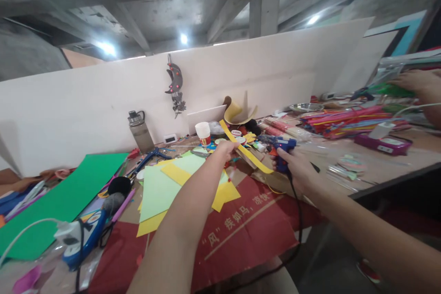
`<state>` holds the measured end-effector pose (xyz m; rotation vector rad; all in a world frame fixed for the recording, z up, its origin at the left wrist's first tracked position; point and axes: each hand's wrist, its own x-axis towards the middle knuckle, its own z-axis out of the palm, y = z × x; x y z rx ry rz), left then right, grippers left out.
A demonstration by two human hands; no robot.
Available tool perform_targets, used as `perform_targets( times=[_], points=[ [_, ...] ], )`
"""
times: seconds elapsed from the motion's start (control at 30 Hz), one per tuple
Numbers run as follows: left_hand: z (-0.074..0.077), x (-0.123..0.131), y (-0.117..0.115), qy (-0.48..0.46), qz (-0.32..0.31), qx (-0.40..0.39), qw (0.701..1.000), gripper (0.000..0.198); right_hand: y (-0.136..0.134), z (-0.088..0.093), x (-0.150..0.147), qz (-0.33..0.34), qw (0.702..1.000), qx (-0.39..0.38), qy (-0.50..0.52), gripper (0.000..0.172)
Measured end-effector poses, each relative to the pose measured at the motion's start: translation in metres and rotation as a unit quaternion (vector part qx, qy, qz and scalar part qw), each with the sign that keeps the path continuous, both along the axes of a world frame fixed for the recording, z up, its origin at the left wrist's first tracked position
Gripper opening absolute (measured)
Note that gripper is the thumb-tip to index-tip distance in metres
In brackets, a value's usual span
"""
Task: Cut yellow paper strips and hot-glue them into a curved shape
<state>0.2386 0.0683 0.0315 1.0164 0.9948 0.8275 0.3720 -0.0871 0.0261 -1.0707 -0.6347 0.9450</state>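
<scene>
My left hand (224, 150) pinches a long yellow paper strip (245, 150) that runs diagonally from upper left to lower right above the table. My right hand (296, 167) grips a blue hot glue gun (283, 152) just right of the strip, its nozzle pointing left toward the strip's lower end. A black cord (299, 220) drops from the gun over the table's edge. Beneath my left arm lie sheets of yellow and light green paper (161, 188) on red printed cardboard (241, 229).
A large green sheet (62, 202) lies at the left, with a water bottle (140, 131), a white cup (203, 133), scissors (151, 156) and small craft bits behind. Colourful sticks (344, 121) and a purple box (386, 143) sit at the right, near another person's hand (420, 85). A white board (241, 73) backs the table.
</scene>
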Motion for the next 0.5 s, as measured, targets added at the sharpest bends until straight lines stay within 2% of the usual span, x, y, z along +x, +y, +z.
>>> perform_targets(
  times=[0.13, 0.27, 0.37, 0.5],
  points=[
    [0.004, -0.017, -0.005, 0.020, -0.012, 0.011, 1.000, 0.009, 0.003, -0.005, 0.000, -0.007, 0.998, -0.033, -0.055, 0.016],
    [0.007, -0.029, -0.007, 0.032, 0.007, 0.026, 0.999, 0.008, 0.006, -0.003, 0.002, -0.024, 0.996, -0.040, -0.082, 0.013],
    [0.005, -0.030, -0.006, 0.046, 0.018, 0.019, 0.999, 0.013, 0.007, -0.002, 0.004, -0.026, 0.994, -0.037, -0.102, 0.010],
    [0.000, -0.027, -0.007, 0.047, -0.004, -0.001, 0.999, 0.014, 0.008, -0.010, 0.006, -0.015, 0.992, -0.045, -0.117, 0.009]
  ],
)
